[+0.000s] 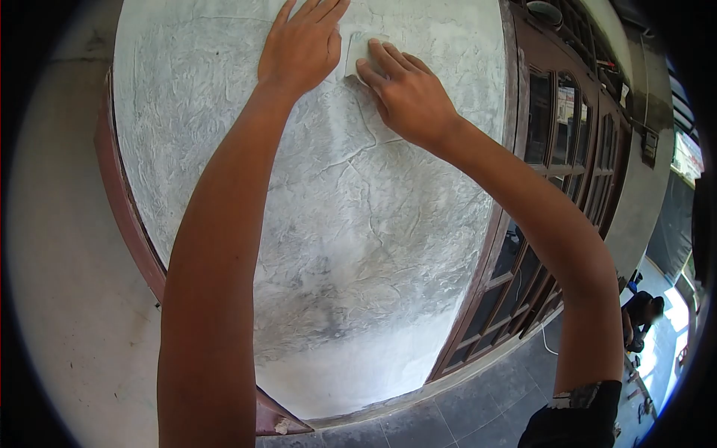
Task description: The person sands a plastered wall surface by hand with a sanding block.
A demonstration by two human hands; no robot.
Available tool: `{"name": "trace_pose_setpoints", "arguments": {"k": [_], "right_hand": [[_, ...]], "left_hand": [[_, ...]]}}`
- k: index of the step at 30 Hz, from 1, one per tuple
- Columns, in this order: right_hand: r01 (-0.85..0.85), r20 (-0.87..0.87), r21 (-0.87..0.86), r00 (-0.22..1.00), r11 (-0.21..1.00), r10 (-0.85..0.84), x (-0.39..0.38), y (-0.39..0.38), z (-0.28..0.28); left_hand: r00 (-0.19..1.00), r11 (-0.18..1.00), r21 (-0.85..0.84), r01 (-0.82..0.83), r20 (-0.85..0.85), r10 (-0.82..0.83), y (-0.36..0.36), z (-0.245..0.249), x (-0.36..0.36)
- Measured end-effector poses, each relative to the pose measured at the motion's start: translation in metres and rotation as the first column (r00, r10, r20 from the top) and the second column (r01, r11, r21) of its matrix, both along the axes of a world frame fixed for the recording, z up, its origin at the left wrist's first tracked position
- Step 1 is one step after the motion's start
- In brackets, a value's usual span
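"Grey-white plaster, rough and ridged, covers the wall (299, 187) in front of me. Where on it is the pale sheet (358, 46)?"

"High up, under your right hand (413, 97) and just to the right of your left hand (302, 52). Its left edge shows past your right fingertips, running roughly up and down your view."

"So is that its long axis?"

"Your hand covers too much of it to be sure of that, or of whether it is sandpaper."

"Which hand is nearer?"

"Your right, since it touches the sheet: its fingers lie close together over it, holding it against the plaster. From those fingers, the showing part lies to the left, on the side of your other hand."

"And my left?"

"Palm toward the wall, fingers stretched upward and slightly spread, pinching nothing that shows. A narrow strip of plaster separates it from the sheet."

"What is around me?"

"A brown frame with glass panes (556, 123) stands to your right, grey floor tiles (418, 425) lie below, and a person in dark clothing (640, 317) is well apart at the far right."
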State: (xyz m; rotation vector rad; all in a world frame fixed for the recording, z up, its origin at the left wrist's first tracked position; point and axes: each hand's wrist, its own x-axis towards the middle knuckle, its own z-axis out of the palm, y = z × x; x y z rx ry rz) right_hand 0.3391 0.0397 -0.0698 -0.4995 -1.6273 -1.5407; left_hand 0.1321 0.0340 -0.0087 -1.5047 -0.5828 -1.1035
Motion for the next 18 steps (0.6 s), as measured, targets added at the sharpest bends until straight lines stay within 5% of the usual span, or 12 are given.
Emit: {"name": "trace_pose_setpoints", "arguments": {"k": [3,5,8,11,13,15,16,18], "right_hand": [[-0.037,-0.087,0.067,0.995,0.997,0.043,0.007,0.005,0.031],[0.139,-0.263,-0.227,0.944,0.964,-0.198,0.007,-0.008,0.074],[0.034,-0.161,-0.152,0.985,0.988,-0.058,-0.004,-0.002,0.074],[0.016,-0.020,-0.016,1.000,1.000,-0.017,-0.009,0.000,-0.011],[-0.036,-0.021,0.116,0.999,0.993,0.039,-0.001,0.002,0.018],[-0.030,-0.200,-0.065,0.980,0.997,0.017,0.004,-0.001,0.060],[-0.026,-0.276,-0.298,0.959,0.954,-0.061,0.003,-0.008,0.078],[-0.044,-0.219,-0.209,0.976,0.977,-0.003,-0.004,-0.003,0.065]], "left_hand": [[0.999,0.999,0.024,-0.035,0.001,0.035,0.000,0.004,0.002],[1.000,1.000,-0.003,-0.005,-0.010,0.005,-0.003,0.002,0.001],[1.000,1.000,-0.012,0.025,-0.003,-0.025,-0.003,0.001,0.000],[1.000,1.000,0.008,-0.006,0.002,0.006,-0.004,0.001,0.002],[1.000,1.000,0.023,-0.019,0.012,0.018,-0.001,0.004,-0.001],[1.000,0.999,0.013,-0.030,0.000,0.030,0.001,0.001,0.001],[1.000,1.000,-0.003,-0.013,0.005,0.013,-0.001,0.001,0.000],[1.000,1.000,-0.017,0.001,0.004,-0.001,-0.003,0.002,0.001]]}}
